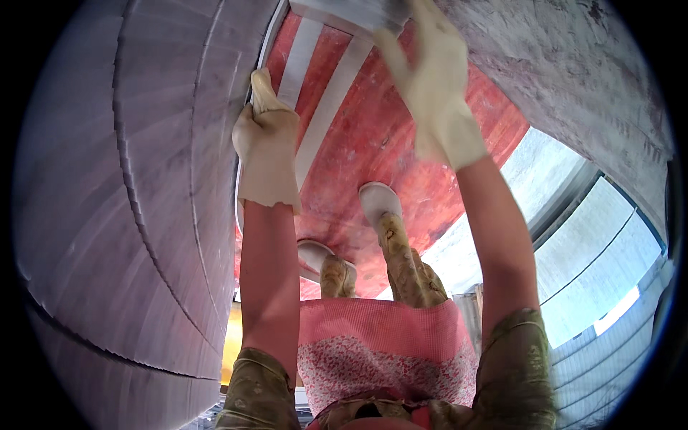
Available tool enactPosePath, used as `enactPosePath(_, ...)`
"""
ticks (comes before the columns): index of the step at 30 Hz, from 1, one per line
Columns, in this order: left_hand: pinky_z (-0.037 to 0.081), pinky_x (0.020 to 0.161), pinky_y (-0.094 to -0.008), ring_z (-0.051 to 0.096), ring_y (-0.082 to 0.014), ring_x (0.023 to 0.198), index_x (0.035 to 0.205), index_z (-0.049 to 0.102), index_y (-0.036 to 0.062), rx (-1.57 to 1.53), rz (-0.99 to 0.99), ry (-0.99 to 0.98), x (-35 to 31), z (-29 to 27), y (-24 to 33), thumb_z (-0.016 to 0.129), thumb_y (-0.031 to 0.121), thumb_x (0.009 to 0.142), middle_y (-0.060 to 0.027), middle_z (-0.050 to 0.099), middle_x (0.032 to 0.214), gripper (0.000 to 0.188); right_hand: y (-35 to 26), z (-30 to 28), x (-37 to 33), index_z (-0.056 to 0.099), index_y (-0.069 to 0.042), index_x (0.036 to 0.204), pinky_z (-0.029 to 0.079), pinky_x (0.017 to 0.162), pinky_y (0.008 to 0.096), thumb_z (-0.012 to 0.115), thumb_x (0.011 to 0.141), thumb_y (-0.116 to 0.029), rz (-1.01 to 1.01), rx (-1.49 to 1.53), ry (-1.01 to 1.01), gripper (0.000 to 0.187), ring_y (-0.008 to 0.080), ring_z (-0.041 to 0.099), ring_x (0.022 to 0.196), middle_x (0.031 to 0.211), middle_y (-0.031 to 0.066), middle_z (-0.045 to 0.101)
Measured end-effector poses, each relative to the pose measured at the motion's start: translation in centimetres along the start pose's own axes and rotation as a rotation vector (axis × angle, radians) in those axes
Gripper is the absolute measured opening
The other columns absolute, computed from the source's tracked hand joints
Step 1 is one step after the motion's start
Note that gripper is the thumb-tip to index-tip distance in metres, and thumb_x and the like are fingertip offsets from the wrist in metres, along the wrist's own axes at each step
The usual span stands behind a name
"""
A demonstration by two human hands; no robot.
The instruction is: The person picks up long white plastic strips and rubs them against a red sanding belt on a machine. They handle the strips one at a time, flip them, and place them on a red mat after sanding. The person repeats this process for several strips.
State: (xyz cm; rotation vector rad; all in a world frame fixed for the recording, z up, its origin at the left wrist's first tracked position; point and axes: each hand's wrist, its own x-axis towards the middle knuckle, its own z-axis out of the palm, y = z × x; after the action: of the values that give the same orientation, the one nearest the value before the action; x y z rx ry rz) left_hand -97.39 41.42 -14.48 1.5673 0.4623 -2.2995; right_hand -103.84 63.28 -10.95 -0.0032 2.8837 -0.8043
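Cream-coloured work gloves cover both my hands. At the edge of the tall grey layered stack [165,143], my left hand [269,132] is closed, its fingers curled and thumb pointing away from me. Whatever it grips, if anything, is hidden at that edge. My right hand [441,86] is raised at the far middle, blurred by motion, with fingers stretched and thumb apart. Nothing shows in its grasp. Beyond its thumb lies a grey flat-topped piece [351,11]; I cannot tell whether they touch.
I stand between the stack and a rough grey slab-like surface [573,64] on the right. Underfoot is a worn red platform [365,136] with white stripes, my pale shoes [380,201] on it. Pale panels [602,251] lie lower right.
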Motion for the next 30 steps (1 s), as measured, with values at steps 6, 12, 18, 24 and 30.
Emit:
enactPosePath(6, 0.044, 0.116, -0.0269, 0.05, -0.0192, 0.141, 0.151, 0.043, -0.0045, 0.024, -0.016, -0.07, -0.8, -0.1, -0.4, 0.035, 0.003, 0.104, -0.0079, 0.05, 0.155, 0.048, 3.6, 3.1, -2.0, 0.057, 0.004, 0.125, 0.046, 0.093, 0.0314, 0.065, 0.101, -0.028, 0.588, 1.109, 0.126, 0.041, 0.0159, 0.053, 0.093, 0.102, 0.0062, 0.054)
enactPosePath(12, 0.044, 0.116, -0.0257, 0.049, -0.0173, 0.142, 0.15, 0.045, -0.0031, 0.034, -0.014, -0.087, -1.2, -0.1, -0.6, 0.037, 0.004, 0.105, -0.0062, 0.051, 0.154, 0.046, -0.6, 4.4, 1.2, 0.049, 0.004, 0.142, 0.045, 0.104, 0.0341, 0.066, 0.098, -0.031, 0.539, 1.322, 0.181, 0.059, 0.0242, 0.058, 0.119, 0.134, 0.0156, 0.06)
enactPosePath(18, 0.046, 0.113, -0.0239, 0.051, -0.0162, 0.14, 0.147, 0.049, -0.0022, 0.023, -0.013, -0.039, -1.6, 0.2, -0.9, 0.041, 0.001, 0.104, -0.0049, 0.053, 0.152, 0.044, -2.5, 1.7, 0.6, 0.048, 0.0, 0.147, 0.039, 0.109, 0.0361, 0.057, 0.104, -0.032, 0.505, 1.075, 0.056, 0.055, 0.0235, 0.052, 0.128, 0.139, 0.0132, 0.058)
enactPosePath(24, 0.038, 0.12, -0.0246, 0.042, -0.0148, 0.146, 0.152, 0.04, -0.0043, 0.175, -0.047, -0.269, -1.1, -1.6, 0.4, 0.04, 0.004, 0.105, -0.0065, 0.043, 0.16, 0.048, 1.0, 0.7, 2.8, 0.049, 0.005, 0.145, 0.047, 0.105, 0.0405, 0.059, 0.098, -0.046, 0.391, 0.554, -0.212, 0.07, 0.0303, 0.063, 0.118, 0.13, 0.0211, 0.066)
enactPosePath(30, 0.037, 0.113, -0.0215, 0.047, -0.0096, 0.135, 0.143, 0.045, -0.0052, 0.807, 0.068, -0.471, 0.5, -3.4, 1.7, 0.04, 0.006, 0.107, -0.0026, 0.048, 0.149, 0.038, 4.1, 5.5, 2.1, 0.053, 0.006, 0.135, 0.052, 0.091, 0.0358, 0.069, 0.091, -0.034, 0.399, 0.65, 0.004, 0.062, 0.0255, 0.064, 0.103, 0.113, 0.018, 0.068)
